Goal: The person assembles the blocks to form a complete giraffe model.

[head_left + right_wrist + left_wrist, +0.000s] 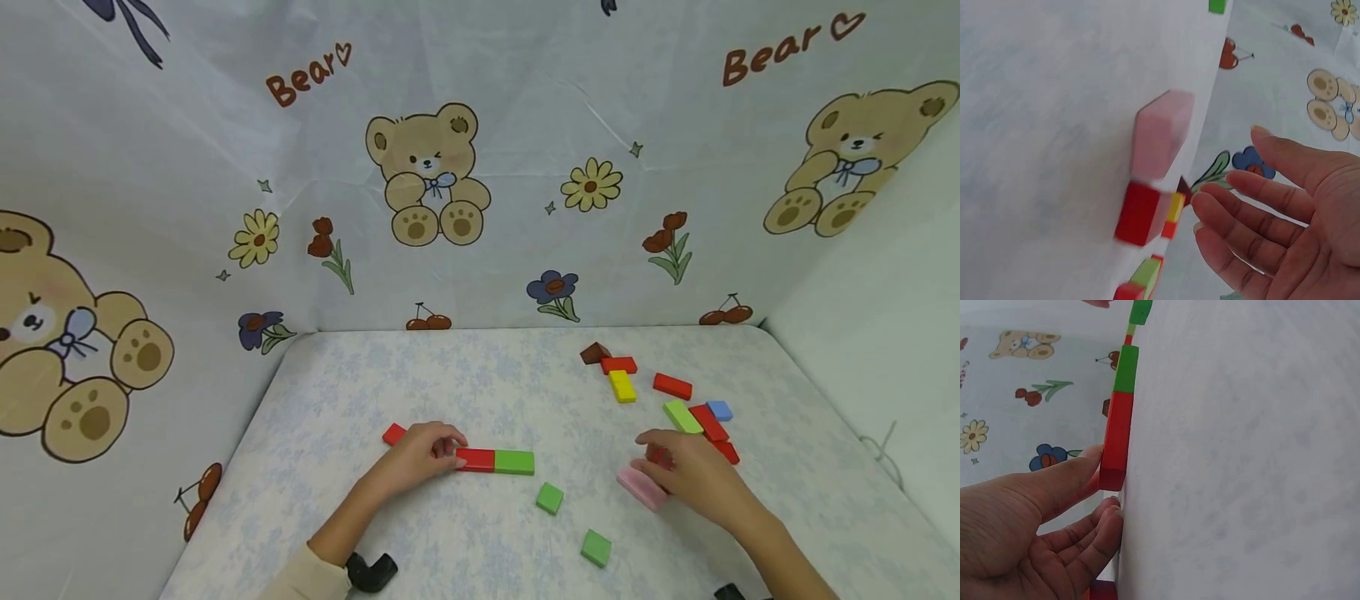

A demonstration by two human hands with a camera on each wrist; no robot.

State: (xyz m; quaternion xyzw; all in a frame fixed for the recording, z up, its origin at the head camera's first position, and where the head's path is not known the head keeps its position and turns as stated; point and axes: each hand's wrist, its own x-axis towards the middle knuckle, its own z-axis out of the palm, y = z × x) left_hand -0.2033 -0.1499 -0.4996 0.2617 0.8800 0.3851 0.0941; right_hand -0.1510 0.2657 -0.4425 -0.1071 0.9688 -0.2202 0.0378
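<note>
My left hand (426, 454) touches the left end of a red block (476, 460), which lies end to end with a green block (514, 462). In the left wrist view, the thumb or a fingertip rests against the red block (1117, 440), and the lower fingers bend loosely below its end. Another red block (393, 433) lies partly behind this hand. My right hand (697, 479) hovers over a pink block (642, 487); beneath its fingers is a red block (1141, 215). In the right wrist view, the loosely bent fingers appear apart from both blocks.
Two small green blocks (550, 498) lie between the hands, nearer the front. Beyond the right hand are a light green block (682, 417), a blue block (719, 410) and several red ones. A yellow block (622, 386) and a brown block (595, 353) sit farther back.
</note>
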